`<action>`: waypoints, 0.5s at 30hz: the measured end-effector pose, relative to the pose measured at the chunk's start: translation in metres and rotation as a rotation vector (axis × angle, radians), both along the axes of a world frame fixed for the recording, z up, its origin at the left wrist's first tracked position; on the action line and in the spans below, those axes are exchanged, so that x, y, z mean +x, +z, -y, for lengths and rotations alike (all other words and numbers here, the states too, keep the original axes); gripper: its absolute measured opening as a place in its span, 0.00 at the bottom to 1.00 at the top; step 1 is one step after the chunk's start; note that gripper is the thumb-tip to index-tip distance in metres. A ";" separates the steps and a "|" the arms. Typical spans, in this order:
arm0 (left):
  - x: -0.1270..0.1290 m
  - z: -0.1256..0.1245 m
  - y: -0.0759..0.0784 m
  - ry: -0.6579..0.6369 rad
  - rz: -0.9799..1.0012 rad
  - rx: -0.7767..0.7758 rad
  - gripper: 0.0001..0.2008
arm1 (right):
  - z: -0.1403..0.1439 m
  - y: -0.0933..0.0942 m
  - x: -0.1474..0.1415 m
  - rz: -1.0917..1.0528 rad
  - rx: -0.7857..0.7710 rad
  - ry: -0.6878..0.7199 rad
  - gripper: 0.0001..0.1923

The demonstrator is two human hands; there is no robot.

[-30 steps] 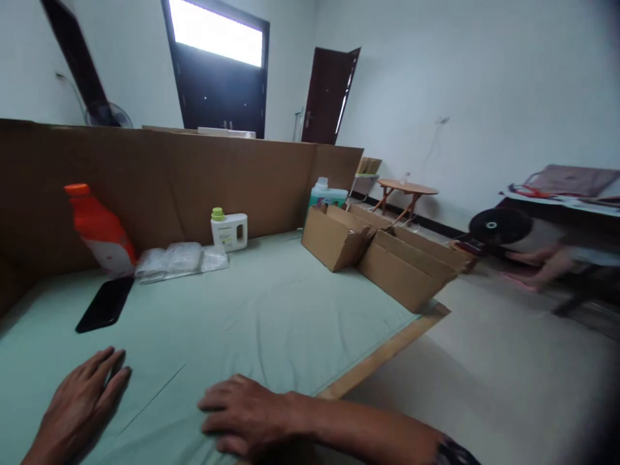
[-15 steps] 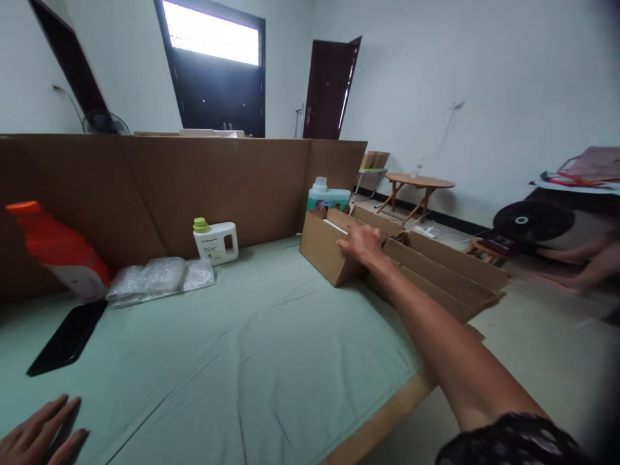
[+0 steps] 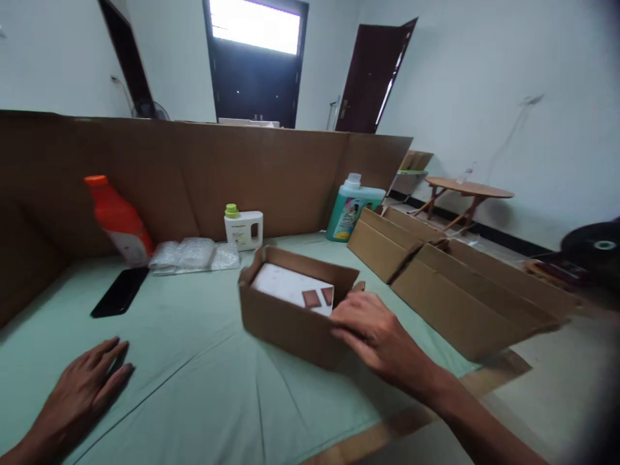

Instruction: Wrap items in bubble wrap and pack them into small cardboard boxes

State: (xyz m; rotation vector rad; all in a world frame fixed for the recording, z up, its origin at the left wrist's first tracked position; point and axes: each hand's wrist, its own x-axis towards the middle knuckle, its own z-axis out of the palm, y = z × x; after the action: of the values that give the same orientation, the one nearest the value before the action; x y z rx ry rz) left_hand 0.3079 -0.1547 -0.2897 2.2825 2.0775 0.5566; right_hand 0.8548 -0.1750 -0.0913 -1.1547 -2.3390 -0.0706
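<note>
My right hand (image 3: 375,332) grips the near right edge of an open cardboard box (image 3: 290,332), thumb on the outer side. Inside that box lies a white box (image 3: 285,284) with brown squares printed at one end. My left hand (image 3: 84,384) rests over the green cloth at the left, fingers stretched out and nothing in it. Ahead of it a black phone (image 3: 119,292) lies flat.
Two more cardboard boxes (image 3: 436,290) stand along the right edge. At the back are a teal detergent bottle (image 3: 351,210), a small white bottle (image 3: 245,230), folded bubble wrap (image 3: 194,255) and a tilted orange bottle (image 3: 119,219). A cardboard wall (image 3: 271,174) rises behind them.
My right hand has drawn one cardboard box away from the others, towards the middle of the cloth. More of my left hand shows. The view has swung left.
</note>
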 end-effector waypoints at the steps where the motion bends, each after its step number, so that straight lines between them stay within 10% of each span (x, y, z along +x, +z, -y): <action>1: 0.004 0.001 0.006 -0.001 -0.008 0.014 0.27 | 0.010 0.002 -0.009 -0.023 -0.015 0.073 0.08; 7: 0.031 0.041 0.019 -0.082 0.208 0.109 0.27 | 0.040 -0.012 -0.014 -0.367 -0.103 -0.017 0.23; 15: 0.112 0.103 0.037 -0.397 0.586 -0.003 0.49 | 0.032 -0.132 -0.005 -0.293 -0.614 -0.259 0.31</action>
State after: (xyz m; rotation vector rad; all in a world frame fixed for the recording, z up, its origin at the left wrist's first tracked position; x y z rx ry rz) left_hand 0.4195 -0.2577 -0.2530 2.0944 1.3198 1.0290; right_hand 0.8494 -0.2066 -0.2230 -1.6192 -1.9845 0.7213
